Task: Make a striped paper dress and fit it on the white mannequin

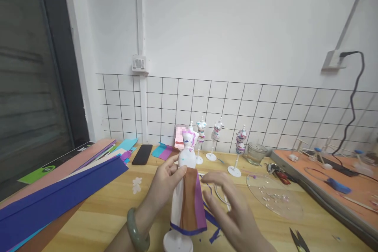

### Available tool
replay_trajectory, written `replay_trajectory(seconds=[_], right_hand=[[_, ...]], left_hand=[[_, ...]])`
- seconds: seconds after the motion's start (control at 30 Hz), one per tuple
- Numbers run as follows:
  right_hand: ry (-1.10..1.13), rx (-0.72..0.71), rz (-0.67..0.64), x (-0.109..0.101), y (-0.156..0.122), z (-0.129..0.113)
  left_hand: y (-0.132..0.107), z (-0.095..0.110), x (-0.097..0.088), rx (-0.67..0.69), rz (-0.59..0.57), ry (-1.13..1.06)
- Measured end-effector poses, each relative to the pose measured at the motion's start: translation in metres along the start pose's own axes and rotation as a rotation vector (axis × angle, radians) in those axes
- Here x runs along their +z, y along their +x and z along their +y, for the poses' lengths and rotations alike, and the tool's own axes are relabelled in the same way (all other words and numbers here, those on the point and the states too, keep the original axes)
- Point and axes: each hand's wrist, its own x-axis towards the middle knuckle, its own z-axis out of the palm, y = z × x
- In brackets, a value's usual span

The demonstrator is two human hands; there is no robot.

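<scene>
A small white dress form (pixel 188 158) with pink and blue patches on its bust stands in front of me on a round white base (pixel 178 241). Round its lower body hangs a paper skirt (pixel 189 201) with cream, brown and purple panels and a dark blue hem. My left hand (pixel 165 183), with a green bangle at the wrist, grips the form and skirt at the waist, its thumb pressing the skirt's top edge. My right hand (pixel 230 208) is held beside the skirt's purple side, fingers apart and slightly blurred, with nothing visible in it.
Behind stand three decorated dress forms (pixel 241 141). Crepe paper sheets (pixel 88 183) and a phone (pixel 142 154) lie left. A glass jar (pixel 256 152), a clear sheet with small gems (pixel 274 197), scissors (pixel 298 239) and an orange board (pixel 330 181) are right. Blue paper scraps (pixel 215 235) lie near the base.
</scene>
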Motion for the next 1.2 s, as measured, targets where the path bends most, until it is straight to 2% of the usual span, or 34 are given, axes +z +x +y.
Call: replay_trajectory(seconds=[0.07,0.13,0.23,0.4,0.63,0.9,1.2], right_hand=[[0.121,0.274,0.047,-0.007,0.002,0.007],[0.286,0.420,-0.008,-0.011,0.004,0.013],[0.404,0.455,-0.104,-0.012,0.006,0.015],[0.221,0.564,-0.041,-0.015,0.009,0.011],[0.283,0.514,-0.077,-0.014,0.008,0.007],[0.225,0.410,-0.030,-0.009,0.008,0.007],[0.182,0.392,0.007,-0.005,0.006,0.009]], left_hand=[[-0.004,0.004,0.004,0.007,-0.067,-0.016],[-0.008,0.006,0.007,0.006,-0.113,0.002],[-0.011,0.003,0.009,-0.021,-0.172,0.032],[-0.011,-0.001,0.011,-0.006,-0.194,0.058],[-0.012,-0.007,0.015,0.033,-0.177,0.113],[-0.009,-0.009,0.018,0.001,-0.170,0.000],[-0.008,-0.010,0.018,0.001,-0.207,-0.016]])
